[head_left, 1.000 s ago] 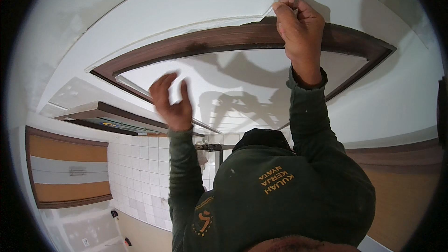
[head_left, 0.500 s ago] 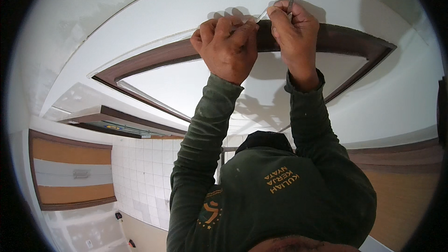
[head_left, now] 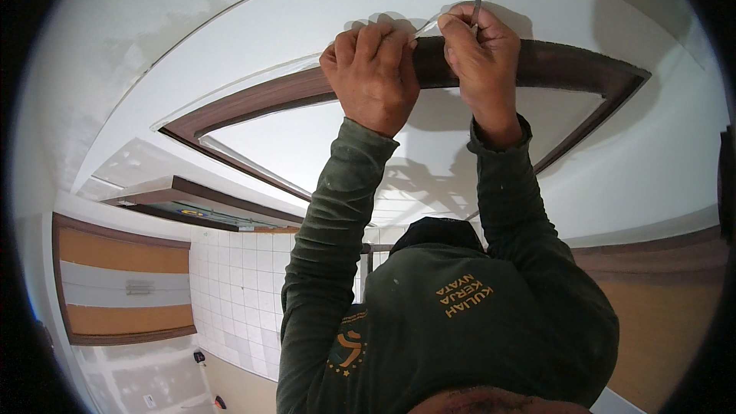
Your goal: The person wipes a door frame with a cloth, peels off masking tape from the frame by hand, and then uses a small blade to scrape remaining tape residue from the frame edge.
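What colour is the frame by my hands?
The frame is dark brown, more reddish toward the left; the head view shows it best.

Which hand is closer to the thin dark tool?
Right. The right hand is holding the thin dark tool; the left hand is apart from it, off to its left, over the brown frame.

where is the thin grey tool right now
In the head view, near the top and right of centre, the thin grey tool is in the right hand, above the brown frame.
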`<state>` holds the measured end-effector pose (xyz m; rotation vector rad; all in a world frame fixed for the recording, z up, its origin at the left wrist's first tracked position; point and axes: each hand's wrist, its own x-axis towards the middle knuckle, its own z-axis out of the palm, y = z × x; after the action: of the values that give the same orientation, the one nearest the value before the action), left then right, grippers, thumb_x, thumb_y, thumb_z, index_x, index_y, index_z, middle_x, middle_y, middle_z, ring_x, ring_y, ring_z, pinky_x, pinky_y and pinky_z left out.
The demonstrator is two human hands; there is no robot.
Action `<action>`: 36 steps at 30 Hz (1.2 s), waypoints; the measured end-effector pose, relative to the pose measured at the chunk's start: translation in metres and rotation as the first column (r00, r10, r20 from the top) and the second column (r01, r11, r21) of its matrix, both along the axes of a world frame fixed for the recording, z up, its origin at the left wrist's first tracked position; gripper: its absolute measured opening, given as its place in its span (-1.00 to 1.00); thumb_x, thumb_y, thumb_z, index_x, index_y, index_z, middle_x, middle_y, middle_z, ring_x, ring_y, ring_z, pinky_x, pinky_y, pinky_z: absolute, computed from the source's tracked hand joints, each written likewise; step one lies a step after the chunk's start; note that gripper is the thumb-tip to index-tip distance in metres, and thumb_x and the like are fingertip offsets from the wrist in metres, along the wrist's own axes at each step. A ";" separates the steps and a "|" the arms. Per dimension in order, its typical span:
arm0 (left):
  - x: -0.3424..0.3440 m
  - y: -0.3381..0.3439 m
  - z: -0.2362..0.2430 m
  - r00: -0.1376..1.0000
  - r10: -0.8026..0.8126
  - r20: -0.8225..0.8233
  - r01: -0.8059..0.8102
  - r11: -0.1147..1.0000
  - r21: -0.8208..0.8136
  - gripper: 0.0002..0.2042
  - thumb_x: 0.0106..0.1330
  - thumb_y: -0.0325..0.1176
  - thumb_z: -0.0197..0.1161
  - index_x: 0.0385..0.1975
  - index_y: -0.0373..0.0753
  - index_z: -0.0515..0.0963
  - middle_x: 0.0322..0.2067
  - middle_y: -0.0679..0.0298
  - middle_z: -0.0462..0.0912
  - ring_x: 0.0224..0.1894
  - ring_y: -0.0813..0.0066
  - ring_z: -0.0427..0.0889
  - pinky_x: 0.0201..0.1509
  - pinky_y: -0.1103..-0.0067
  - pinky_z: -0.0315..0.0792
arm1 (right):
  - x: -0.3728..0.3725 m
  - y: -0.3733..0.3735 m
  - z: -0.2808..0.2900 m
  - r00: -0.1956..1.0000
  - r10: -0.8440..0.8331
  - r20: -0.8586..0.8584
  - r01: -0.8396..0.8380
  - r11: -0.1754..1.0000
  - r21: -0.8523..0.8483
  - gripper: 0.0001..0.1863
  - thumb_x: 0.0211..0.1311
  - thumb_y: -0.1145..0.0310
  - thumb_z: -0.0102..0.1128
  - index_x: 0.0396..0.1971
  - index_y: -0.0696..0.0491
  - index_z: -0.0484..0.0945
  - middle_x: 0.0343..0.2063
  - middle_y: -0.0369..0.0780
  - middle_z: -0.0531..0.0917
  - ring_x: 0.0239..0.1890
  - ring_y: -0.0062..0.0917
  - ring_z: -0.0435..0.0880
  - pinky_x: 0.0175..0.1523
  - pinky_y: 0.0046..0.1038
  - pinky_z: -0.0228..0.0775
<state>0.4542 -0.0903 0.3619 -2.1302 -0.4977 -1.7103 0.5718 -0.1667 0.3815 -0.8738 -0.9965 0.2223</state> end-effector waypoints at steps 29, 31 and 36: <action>-0.023 0.017 -0.013 0.991 -0.114 -0.074 0.118 0.992 0.050 -0.71 -0.07 -0.55 0.38 -0.30 -0.11 0.61 -0.17 0.34 0.53 -0.08 0.23 0.49 -0.03 0.35 0.40 | 0.004 -0.001 -0.004 0.998 0.058 -0.010 -0.058 0.998 0.037 -0.92 0.24 0.44 0.20 -0.43 0.10 0.59 -0.68 -0.45 0.50 -0.65 -0.86 0.39 -0.57 -0.74 0.19; -0.023 0.019 -0.016 0.988 -0.121 -0.090 0.127 0.990 0.060 -0.67 -0.07 -0.53 0.40 -0.25 -0.10 0.59 -0.13 0.35 0.51 -0.04 0.24 0.46 0.00 0.34 0.37 | 0.005 -0.001 -0.005 0.998 0.056 0.007 -0.056 0.998 0.022 -0.93 0.24 0.44 0.21 -0.42 0.10 0.60 -0.66 -0.44 0.51 -0.64 -0.86 0.40 -0.56 -0.75 0.21; -0.023 0.019 -0.017 0.991 -0.119 -0.064 0.121 0.992 0.029 -0.72 0.02 -0.53 0.37 -0.24 -0.12 0.58 -0.04 0.28 0.51 0.03 0.14 0.45 0.10 0.28 0.37 | 0.006 0.000 -0.006 0.999 0.049 0.004 -0.049 0.999 0.024 -0.93 0.24 0.43 0.21 -0.40 0.10 0.61 -0.64 -0.43 0.53 -0.63 -0.86 0.42 -0.55 -0.76 0.22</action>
<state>0.4316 -0.0718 0.3450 -2.2225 -0.3272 -1.6964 0.5773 -0.1669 0.3758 -0.8289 -1.0223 0.2507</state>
